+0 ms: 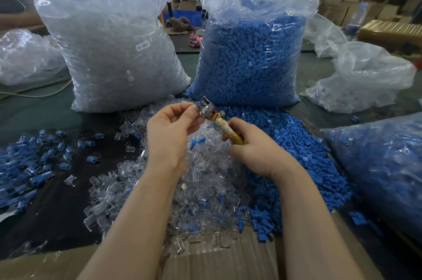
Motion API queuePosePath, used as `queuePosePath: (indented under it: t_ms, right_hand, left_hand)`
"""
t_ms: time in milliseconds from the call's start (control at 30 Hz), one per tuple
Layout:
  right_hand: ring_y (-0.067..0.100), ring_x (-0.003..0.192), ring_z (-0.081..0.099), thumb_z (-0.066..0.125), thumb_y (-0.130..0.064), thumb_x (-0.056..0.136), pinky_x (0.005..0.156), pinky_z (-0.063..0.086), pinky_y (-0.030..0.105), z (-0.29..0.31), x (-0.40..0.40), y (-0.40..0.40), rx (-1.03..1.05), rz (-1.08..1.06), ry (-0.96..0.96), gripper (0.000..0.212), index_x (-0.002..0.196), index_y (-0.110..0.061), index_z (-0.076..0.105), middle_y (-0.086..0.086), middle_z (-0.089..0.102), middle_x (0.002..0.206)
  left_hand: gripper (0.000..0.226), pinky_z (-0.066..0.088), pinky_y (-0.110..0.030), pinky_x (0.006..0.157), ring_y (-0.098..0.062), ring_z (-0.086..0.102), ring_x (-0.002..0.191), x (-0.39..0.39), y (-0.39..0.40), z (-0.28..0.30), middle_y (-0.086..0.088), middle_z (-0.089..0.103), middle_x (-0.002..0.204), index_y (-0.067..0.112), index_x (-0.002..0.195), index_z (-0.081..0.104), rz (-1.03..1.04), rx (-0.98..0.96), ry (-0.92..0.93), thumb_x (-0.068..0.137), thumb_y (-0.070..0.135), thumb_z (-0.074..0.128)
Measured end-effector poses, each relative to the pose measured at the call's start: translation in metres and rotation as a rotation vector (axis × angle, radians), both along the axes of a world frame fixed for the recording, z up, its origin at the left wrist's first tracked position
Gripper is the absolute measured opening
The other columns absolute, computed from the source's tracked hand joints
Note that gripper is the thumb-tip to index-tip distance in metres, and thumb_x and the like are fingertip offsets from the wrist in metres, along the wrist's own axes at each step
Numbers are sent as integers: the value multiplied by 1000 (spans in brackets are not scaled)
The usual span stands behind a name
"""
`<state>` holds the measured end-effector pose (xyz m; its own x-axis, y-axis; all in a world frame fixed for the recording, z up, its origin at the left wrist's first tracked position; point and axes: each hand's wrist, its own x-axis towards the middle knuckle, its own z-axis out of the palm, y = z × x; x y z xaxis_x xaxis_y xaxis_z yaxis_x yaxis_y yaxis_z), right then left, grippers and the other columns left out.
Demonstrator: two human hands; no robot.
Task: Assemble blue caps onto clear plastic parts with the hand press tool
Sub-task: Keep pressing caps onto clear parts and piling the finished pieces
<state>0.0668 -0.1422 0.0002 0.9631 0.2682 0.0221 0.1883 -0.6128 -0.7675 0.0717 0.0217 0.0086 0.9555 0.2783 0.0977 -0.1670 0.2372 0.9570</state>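
Right hand point(247, 142) gripped the press point(212, 115) by its taped handle, long axis running up-left to the metal head. Left hand point(170, 133), nearer the head, pinched a part point(196, 104) with a blue end against it. Loose clear parts point(194, 188) lay below, caps point(285, 142) toward the table's right edge.

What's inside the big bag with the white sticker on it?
The big bag is packed with clear plastic parts, visible through the plastic. What lies deep in its middle or bottom cannot be seen.
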Motion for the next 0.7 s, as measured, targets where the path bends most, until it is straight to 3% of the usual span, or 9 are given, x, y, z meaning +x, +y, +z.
queuePosePath:
  t_ms: [100, 233, 367, 467, 567, 700]
  right_hand:
    - [15, 56, 44, 57, -11, 83, 52, 35, 28, -2, 2, 0, -36, -49, -5, 15, 97, -15, 54, 2, 52, 73]
    - [17, 59, 50, 54, -15, 85, 51, 35, 28, -5, 7, -8, -101, -210, -19, 9, 93, -21, 53, 2, 57, 75]
    - [20, 68, 54, 54, -19, 86, 53, 36, 32, -7, 10, -20, -239, -334, -24, 14, 94, -26, 46, -1, 55, 80]
    - [27, 75, 58, 53, -23, 89, 69, 49, 41, -7, 9, -24, -332, -370, 15, 21, 108, -28, 44, 0, 57, 84]
    - [30, 80, 59, 49, -29, 94, 80, 52, 46, -7, 8, -26, -417, -412, 13, 18, 110, -31, 43, 1, 60, 89]
    - [27, 75, 59, 47, -31, 96, 65, 51, 38, -8, 7, -27, -434, -490, 16, 14, 109, -31, 43, 1, 60, 85]
  left_hand:
    - [8, 55, -16, 62, -6, 70, 65, 4, 19, 1, 2, 74, 70, 13, 84, 69, 91, 33, 34, 87, 5, 68]
    - [11, 54, -16, 62, -8, 71, 67, 12, 75, -7, -1, 74, 74, 19, 81, 71, 304, 253, 98, 84, 9, 74]
    - [5, 57, -36, 80, -21, 71, 79, 14, 129, -27, -6, 72, 78, 13, 86, 73, 391, 451, 341, 86, 9, 71]
    - [15, 54, -47, 92, -29, 70, 89, 12, 146, -34, -10, 73, 81, 20, 74, 68, 384, 660, 506, 87, 13, 68]
    - [10, 53, -46, 89, -34, 65, 97, 6, 146, -31, -15, 72, 99, 17, 89, 75, 474, 904, 561, 88, 13, 66]
    - [23, 49, -47, 87, -44, 57, 107, 4, 145, -28, -26, 65, 116, 3, 110, 72, 509, 1020, 626, 90, 7, 61]
